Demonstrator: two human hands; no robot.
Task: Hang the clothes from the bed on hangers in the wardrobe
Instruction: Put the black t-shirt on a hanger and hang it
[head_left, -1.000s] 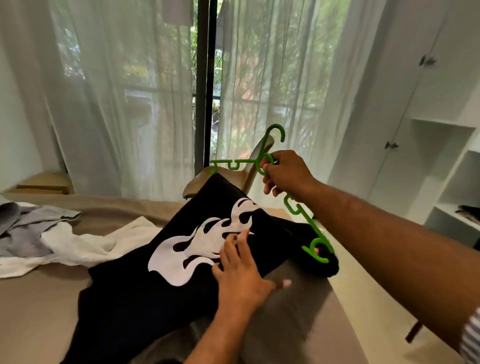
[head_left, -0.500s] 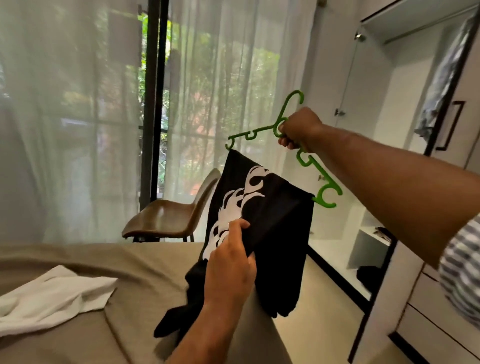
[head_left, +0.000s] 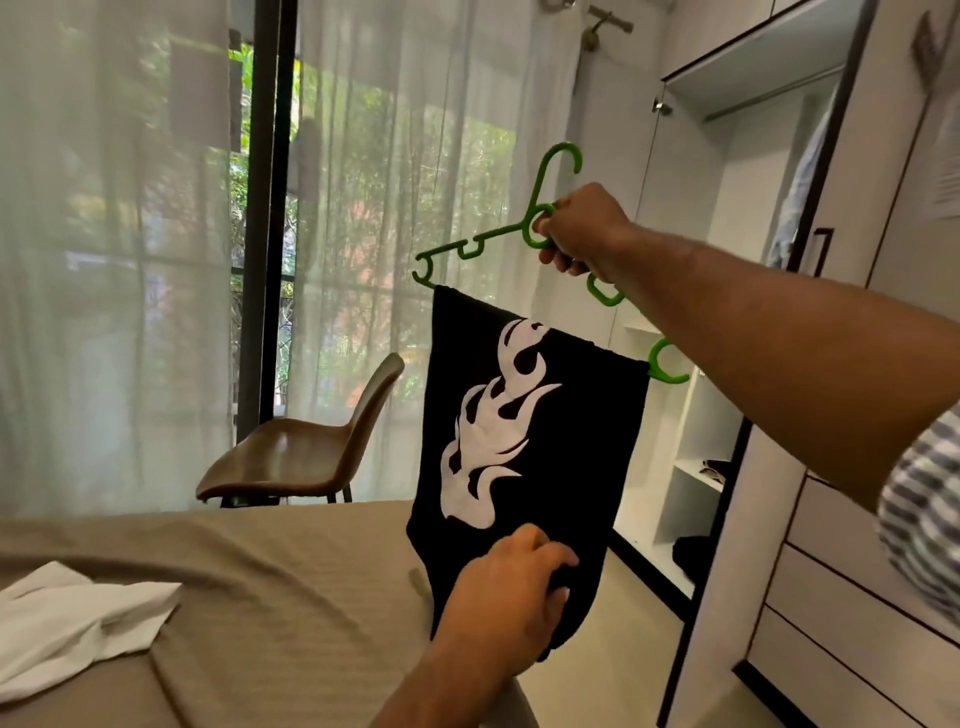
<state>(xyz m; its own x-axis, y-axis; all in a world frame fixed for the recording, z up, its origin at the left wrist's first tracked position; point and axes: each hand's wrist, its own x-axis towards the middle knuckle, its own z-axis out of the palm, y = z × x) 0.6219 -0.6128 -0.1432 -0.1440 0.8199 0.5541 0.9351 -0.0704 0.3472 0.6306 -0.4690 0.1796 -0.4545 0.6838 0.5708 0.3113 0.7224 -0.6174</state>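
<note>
A black garment (head_left: 540, 415) with a white flame print hangs folded over the bar of a green plastic hanger (head_left: 540, 228). My right hand (head_left: 582, 228) grips the hanger just under its hook and holds it up in the air beside the bed. My left hand (head_left: 509, 587) pinches the garment's lower edge. The open wardrobe (head_left: 753, 171) is at the right, with a rail near its top and a pale garment hanging inside. A white garment (head_left: 78, 618) lies on the bed (head_left: 270, 597) at the lower left.
A brown chair (head_left: 306, 452) stands between the bed and the curtained window. White shelves (head_left: 691, 467) with dark items sit low in the wardrobe. A wardrobe door and drawers (head_left: 852, 597) close in on the right.
The garment has come fully off the bed and now hangs straight from the raised hanger. My left hand has slid down to its lower edge. The view has turned toward the wardrobe.
</note>
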